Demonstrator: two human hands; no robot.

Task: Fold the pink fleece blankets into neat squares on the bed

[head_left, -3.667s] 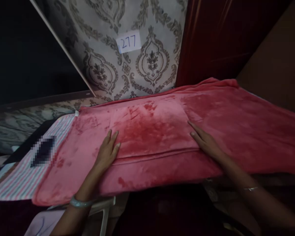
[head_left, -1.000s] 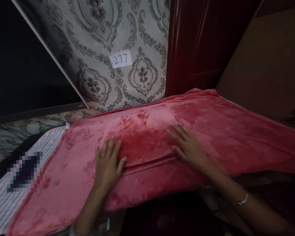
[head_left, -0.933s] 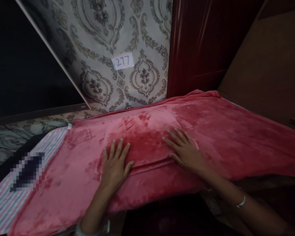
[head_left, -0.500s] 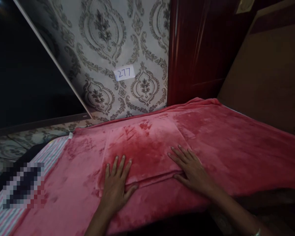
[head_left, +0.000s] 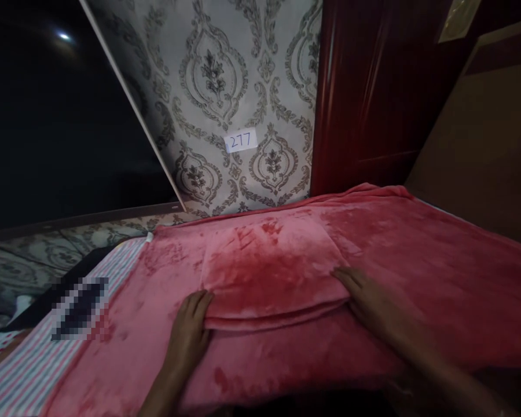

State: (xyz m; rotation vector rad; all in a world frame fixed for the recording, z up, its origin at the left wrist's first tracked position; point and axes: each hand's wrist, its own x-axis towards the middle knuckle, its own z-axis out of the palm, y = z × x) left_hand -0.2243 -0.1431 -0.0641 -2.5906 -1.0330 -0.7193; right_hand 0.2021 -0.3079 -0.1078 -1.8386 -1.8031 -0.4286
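A folded pink plush cloth [head_left: 273, 272] lies flat, its layered near edge slightly lifted and bowed between my hands. At the near left corner, my left hand [head_left: 191, 321] is closed on the cloth, fingers on top and thumb hidden. My right hand [head_left: 369, 298] grips the near right corner in the same way, with its thumb out of sight. Beneath the folded piece spreads a larger pink plush blanket [head_left: 429, 272] of the same colour.
Striped fabric [head_left: 121, 260] shows along the left, with a blurred-out dark patch on it. A large dark screen [head_left: 69, 127] stands behind at left. Patterned wallpaper [head_left: 217, 75] bears a paper label [head_left: 241, 140] reading 277. A dark red wooden panel [head_left: 373, 87] and a brown board [head_left: 499, 127] rise at right.
Both hands went from lying flat and spread on the folded cloth to gripping its near corners. Its near edge has risen slightly. The view has shifted a little left.
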